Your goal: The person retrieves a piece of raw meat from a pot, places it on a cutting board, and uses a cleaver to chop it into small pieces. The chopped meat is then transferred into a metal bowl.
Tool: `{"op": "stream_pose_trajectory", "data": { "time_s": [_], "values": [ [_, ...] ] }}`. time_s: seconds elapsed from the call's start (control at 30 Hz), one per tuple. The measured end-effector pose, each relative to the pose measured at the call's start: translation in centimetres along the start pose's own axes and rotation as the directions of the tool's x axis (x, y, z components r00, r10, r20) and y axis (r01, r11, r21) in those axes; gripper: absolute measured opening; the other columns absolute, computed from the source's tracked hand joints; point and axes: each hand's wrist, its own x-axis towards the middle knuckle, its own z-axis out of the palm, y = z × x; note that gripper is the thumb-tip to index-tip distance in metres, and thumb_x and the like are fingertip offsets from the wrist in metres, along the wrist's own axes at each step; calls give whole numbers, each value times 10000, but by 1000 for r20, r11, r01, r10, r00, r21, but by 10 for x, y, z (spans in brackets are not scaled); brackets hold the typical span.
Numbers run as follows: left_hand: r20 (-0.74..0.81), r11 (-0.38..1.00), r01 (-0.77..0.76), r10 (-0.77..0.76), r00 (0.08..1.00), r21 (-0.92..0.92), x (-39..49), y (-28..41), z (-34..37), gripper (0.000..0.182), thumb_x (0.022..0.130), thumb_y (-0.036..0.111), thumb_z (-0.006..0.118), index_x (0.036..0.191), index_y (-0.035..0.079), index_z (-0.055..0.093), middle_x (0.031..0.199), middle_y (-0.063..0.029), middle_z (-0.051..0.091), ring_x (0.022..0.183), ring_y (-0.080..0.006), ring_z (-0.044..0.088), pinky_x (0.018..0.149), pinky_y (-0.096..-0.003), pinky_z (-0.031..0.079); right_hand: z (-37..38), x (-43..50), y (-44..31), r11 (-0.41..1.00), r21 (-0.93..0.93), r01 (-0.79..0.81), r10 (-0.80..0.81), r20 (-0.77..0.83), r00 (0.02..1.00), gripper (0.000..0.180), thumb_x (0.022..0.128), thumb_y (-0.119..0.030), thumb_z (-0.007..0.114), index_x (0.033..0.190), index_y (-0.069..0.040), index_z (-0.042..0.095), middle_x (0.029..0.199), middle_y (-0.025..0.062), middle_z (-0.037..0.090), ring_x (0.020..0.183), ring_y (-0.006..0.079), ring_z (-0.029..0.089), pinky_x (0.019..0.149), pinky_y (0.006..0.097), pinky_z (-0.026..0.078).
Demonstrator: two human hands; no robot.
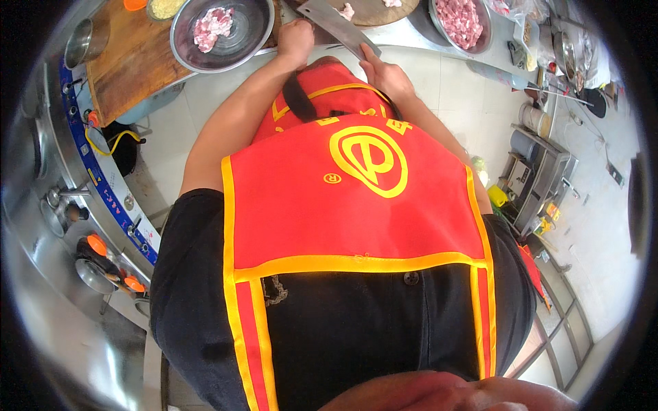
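My right hand [389, 78] grips a broad steel cleaver [339, 30] at its near end, index finger along the blade. The blade slants up and left, its far corner with a hole near the top edge. My left hand [296, 42] is curled just left of the blade; whether anything is inside its fingers is hidden. Beyond the cleaver lies a round cutting board [378, 15], cut off by the frame, with a scrap of pale meat [347, 11] beside the blade. Left of my left hand, a steel bowl [252, 49] holds a fatty raw meat chunk [212, 29].
A steel bowl [486, 38] of cut raw meat [459, 21] stands right of the board. At upper left, a wooden worktop [131, 85] carries a steel pot [85, 43] and a container of minced yellowish food [165, 7]. A stove front [110, 192] with knobs runs along the left.
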Motion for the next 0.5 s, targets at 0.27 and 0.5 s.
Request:
{"op": "stream_pose_trajectory", "data": {
  "time_s": [0.27,0.5],
  "values": [
    [-31,990,90,-94,995,-111,-6,48,-13,339,975,257,535,899,17,762,942,-284,724,920,-510,710,835,-586,566,-13,48,-38,991,35,126,-120,-139,983,538,1128,-473,476,1591,-200,495,996,316,754,935,533,730,850,640,565],
    [154,895,268,-226,962,-357,-9,3,2,291,983,161,517,1035,3,756,974,-180,779,870,-356,739,795,-465,578,-19,47,-22,984,135,112,-83,-206,975,542,1136,-453,468,1610,-195,512,1140,307,750,1076,515,713,967,584,560]
  ]
}}
